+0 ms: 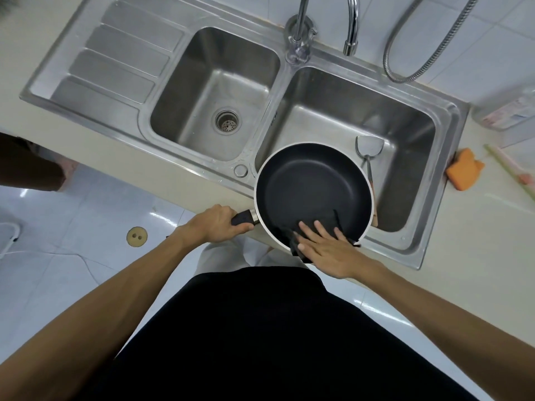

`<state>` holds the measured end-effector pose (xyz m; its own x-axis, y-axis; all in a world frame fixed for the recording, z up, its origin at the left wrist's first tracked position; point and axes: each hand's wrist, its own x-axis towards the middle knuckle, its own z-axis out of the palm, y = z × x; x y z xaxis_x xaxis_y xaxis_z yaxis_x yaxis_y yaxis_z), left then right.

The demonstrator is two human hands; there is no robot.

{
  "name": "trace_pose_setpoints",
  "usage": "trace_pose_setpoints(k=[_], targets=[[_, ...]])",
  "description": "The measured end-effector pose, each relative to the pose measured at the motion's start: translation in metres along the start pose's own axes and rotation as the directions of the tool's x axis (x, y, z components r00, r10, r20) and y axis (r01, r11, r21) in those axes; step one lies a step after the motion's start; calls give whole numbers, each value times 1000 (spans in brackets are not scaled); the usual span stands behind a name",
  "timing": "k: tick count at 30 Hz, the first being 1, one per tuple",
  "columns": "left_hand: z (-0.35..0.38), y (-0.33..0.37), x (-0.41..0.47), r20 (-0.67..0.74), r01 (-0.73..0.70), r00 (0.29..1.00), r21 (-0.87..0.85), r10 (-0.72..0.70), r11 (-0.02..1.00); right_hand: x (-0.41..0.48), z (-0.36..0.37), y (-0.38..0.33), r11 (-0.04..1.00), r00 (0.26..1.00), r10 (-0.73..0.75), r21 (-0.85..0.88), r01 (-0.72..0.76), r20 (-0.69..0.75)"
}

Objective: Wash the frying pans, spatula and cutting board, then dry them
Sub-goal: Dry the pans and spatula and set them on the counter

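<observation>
At the left edge, glossy white floor tiles (58, 270) reflect the light, with a round tan drain cover (137, 236) set into them. Above, a pale countertop (477, 256) carries a stainless steel sink (115, 62): ribbed drainboard at upper left, then an empty-looking left basin with its strainer (227, 122), then the right basin.

Below the centre, the left hand (217, 224) is clenched round the black handle of the frying pan (314, 183), which is held over the near left corner of the right basin, its dark inside facing up. The right hand (327, 244), fingers straight and spread, presses a dark cloth (298, 241) against the pan's near inner wall. Just right of the pan, a metal spatula (369, 151) lies in the right basin.

Two chrome taps (351, 24) and a coiled metal hose (428, 47) rise at the top. On the counter to the right lie an orange sponge (464, 169) and a clear bottle (506, 111).

The bottle's pink-and-blue label is too blurred to read, as is a small mark on the divider between the basins.
</observation>
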<state>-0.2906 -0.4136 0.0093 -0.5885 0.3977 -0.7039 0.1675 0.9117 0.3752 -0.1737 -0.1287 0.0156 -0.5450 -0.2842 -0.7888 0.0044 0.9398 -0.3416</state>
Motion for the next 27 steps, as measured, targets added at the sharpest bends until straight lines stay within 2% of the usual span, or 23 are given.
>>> trace_pose_setpoints(k=[3, 6, 9, 13, 16, 19, 21, 24, 25, 27], targets=[[6, -4, 1, -11, -21, 1000, -15, 21, 1000, 11, 6, 13, 973, 972, 219, -50, -224, -87], [10, -9, 1, -31, -61, 998, -9, 60, 998, 37, 7, 27, 930, 895, 349, -16, -367, -278], [16, -11, -2, -38, -95, 995, -22, 94, 995, 64, -14, 39, 932, 840, 351, 64, -358, -413], [28, -10, -3, -55, -73, 996, -30, 71, 997, 93, -47, 28, 932, 803, 358, 129, -339, -477], [26, -13, -1, -59, -73, 996, -15, 72, 997, 117, -63, -1, 966, 849, 247, 47, -255, -466], [20, -12, -1, -49, -84, 995, -6, 84, 996, 116, -54, -27, 986, 906, 36, -130, -100, -422], [16, -11, 0, -45, -78, 996, 5, 79, 997, 102, -34, -31, 964, 928, -138, -263, 45, -346], [8, -11, 3, -5, -70, 998, 5, 70, 998, 72, -21, -15, 929, 923, -317, -267, 256, -217], [6, -10, 3, 8, -66, 998, 0, 66, 998, 63, -21, -8, 927, 914, -340, -245, 285, -221], [4, -10, 3, 22, -53, 998, -26, 54, 998, 52, -22, 1, 920, 864, -373, -254, 297, -340]])
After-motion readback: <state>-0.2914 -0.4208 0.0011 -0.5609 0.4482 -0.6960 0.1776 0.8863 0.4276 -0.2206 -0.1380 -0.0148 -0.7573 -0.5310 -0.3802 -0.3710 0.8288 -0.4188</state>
